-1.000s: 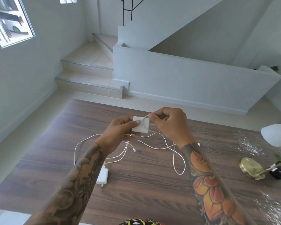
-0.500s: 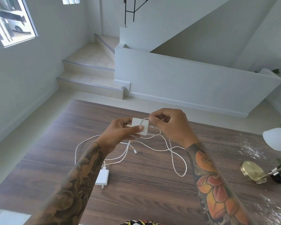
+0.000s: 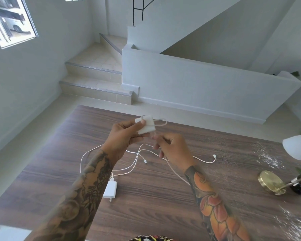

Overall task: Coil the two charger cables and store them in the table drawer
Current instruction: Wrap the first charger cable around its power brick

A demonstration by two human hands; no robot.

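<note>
My left hand holds a white charger brick above the dark wood table, with a turn of its white cable looped around it. Just below and to the right, my right hand pinches that same cable, which trails down to the table and ends in a connector. A second white charger brick lies flat on the table near my left forearm, its cable spread loosely over the wood. No drawer is in view.
A brass lamp base and its white shade stand at the table's right edge, beside a dark object and a leaf. White specks dust the right side of the table. Tiled steps and a white half wall lie beyond.
My left hand has lifted the brick up and slightly right. My right hand has dropped below it, pulling the cable down around the brick. The loose cable on the table has shortened.
</note>
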